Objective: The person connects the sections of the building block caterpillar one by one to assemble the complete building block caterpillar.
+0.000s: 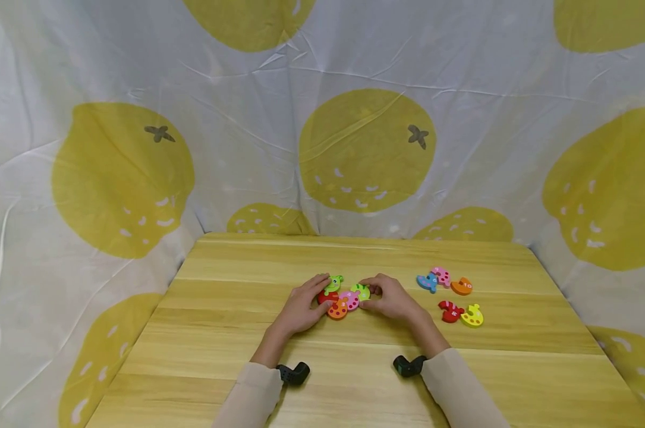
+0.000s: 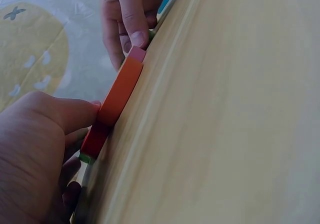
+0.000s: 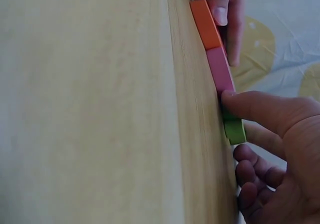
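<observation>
Several flat, numbered puzzle pieces form a curving row on the table. At its left end is a green head piece with an eye [image 1: 333,283], followed by a red piece [image 3: 223,34], an orange piece with dots [image 1: 337,310], a pink piece [image 1: 349,299] and a green striped piece [image 1: 362,291]. My left hand [image 1: 302,304] holds the red piece at the left end, thumb at its near edge beside the orange one, fingers reaching toward the head. On the other side, my right hand [image 1: 392,298] pinches the green striped piece between thumb and forefinger.
Right of the hands lie a blue piece [image 1: 427,282] against another pink piece [image 1: 441,276], and an orange piece marked 10 [image 1: 462,286]. Nearer are a second red piece [image 1: 450,312] and a yellow piece [image 1: 473,316]. A lemon-print cloth [image 1: 236,148] stands behind the wooden table [image 1: 349,380].
</observation>
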The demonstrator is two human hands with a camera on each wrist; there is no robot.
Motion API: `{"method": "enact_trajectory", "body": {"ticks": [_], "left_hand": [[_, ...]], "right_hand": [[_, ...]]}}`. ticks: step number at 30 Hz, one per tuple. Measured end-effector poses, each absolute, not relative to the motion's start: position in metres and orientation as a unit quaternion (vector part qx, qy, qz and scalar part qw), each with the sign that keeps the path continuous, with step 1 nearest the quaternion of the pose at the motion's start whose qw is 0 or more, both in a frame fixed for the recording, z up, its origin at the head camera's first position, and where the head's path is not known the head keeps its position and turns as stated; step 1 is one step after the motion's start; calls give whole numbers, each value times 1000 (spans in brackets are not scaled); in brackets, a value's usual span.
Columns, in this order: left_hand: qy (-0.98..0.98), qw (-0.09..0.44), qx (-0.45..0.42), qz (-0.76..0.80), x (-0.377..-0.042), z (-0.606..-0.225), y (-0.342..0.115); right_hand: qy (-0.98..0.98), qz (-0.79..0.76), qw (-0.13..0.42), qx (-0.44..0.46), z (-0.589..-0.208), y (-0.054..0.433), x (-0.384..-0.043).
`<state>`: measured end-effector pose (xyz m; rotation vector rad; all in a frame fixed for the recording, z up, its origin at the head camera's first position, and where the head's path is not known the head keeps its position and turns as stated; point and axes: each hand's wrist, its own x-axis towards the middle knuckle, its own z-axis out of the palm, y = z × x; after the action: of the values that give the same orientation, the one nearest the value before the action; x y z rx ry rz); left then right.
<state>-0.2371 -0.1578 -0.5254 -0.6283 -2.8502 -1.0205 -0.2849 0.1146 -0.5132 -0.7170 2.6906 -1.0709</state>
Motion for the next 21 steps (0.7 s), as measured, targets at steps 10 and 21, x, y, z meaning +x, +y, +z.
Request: {"method": "enact_trajectory", "body": {"ticks": [10,21], "left_hand": [[-923,0,-164,-347,-238,-524,-158],[-917,23,-152,-367,-242,-528,-157]], "right_hand": [[891,-393,75,-216,-511,120,-277],[892,-407,51,-188,-511,137,-269]]}}
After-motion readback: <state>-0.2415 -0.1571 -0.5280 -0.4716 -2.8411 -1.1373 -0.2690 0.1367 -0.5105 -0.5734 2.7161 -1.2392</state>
